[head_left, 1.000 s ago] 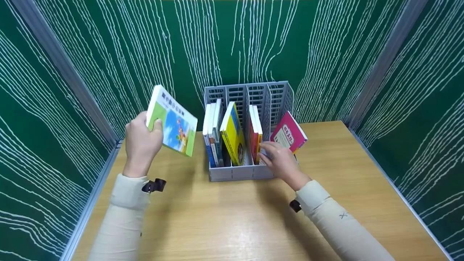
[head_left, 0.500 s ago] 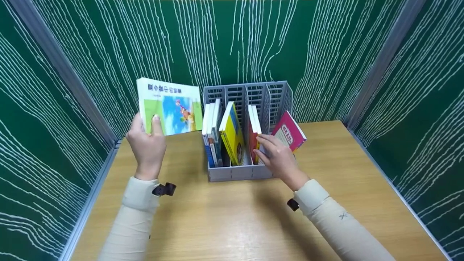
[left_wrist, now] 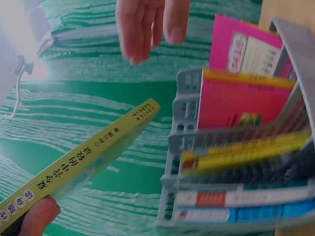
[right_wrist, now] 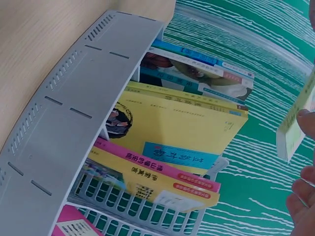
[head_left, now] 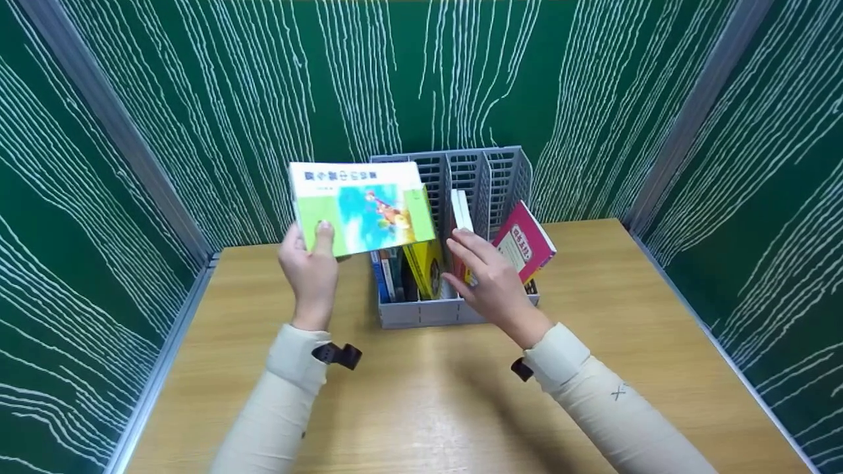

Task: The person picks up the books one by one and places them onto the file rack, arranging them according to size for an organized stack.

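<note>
My left hand (head_left: 311, 280) grips a thin green-and-white paperback book (head_left: 369, 210), thumb on its picture cover, raised in front of the left part of a grey divided book rack (head_left: 421, 317). The book's yellow-green spine faces the camera in the left wrist view. My right hand (head_left: 490, 280) is held with fingers extended before the rack's right half, overlapping two upright books (head_left: 461, 207) and holding nothing. A yellow book (right_wrist: 172, 130) leans in the second slot; the raised book hides part of it in the head view.
Several slim books (right_wrist: 197, 73) stand in the leftmost slot. A magenta book (head_left: 527, 242) tilts outward at the rack's right end. The rack stands on a wooden table (head_left: 408, 401) between green walls (head_left: 586, 79) with white wavy lines and grey posts.
My left hand has brought the book rightward, over the front of the rack, and turned its cover toward the camera. My right hand has drawn slightly left and away from the upright books, fingers straightening.
</note>
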`<state>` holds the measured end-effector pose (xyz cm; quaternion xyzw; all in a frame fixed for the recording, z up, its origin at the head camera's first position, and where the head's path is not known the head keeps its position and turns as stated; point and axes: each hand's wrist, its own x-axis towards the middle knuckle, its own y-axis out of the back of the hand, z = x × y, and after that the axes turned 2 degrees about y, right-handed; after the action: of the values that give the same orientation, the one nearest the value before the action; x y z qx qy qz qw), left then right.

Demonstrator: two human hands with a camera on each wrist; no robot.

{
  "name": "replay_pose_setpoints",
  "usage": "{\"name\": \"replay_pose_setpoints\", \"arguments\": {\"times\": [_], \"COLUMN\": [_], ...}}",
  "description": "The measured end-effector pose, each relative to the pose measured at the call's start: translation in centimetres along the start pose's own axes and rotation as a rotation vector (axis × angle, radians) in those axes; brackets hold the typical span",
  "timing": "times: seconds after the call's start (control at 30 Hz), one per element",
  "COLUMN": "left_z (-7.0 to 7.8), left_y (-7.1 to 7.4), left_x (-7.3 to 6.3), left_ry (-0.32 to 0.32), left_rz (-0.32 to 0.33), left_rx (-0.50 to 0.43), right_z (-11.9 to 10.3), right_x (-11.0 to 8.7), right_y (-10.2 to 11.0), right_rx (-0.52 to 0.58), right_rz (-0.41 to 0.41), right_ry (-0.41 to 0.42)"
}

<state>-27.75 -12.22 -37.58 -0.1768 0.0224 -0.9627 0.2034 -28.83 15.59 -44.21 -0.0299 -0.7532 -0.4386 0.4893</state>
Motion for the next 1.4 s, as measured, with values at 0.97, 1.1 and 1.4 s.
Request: {"name": "replay_pose_setpoints", "arguments": {"times": [0.97,1.1,1.4], "left_z": [-2.8,-2.8,-2.5], "left_y": [-6.6,-7.0,-8.1], "left_x": [-5.8,-6.4,-7.5], "left_ry": [0.165,0.210,0.276], "left_rz": [-0.128,-0.154,-0.209], "left_rx": [-0.056,-0.083,-0.117], "right_z": [-1.5,-1.4,-0.8], "right_x": [0.1,0.0,-0.6], "right_y": [-0.3,-0.3,-0.8], "right_rx": [-0.105,-0.149,-0.301], "right_rz": [-0.046,-0.055,-0.005], "right_ry": [0.062,0.010,-0.038]}}
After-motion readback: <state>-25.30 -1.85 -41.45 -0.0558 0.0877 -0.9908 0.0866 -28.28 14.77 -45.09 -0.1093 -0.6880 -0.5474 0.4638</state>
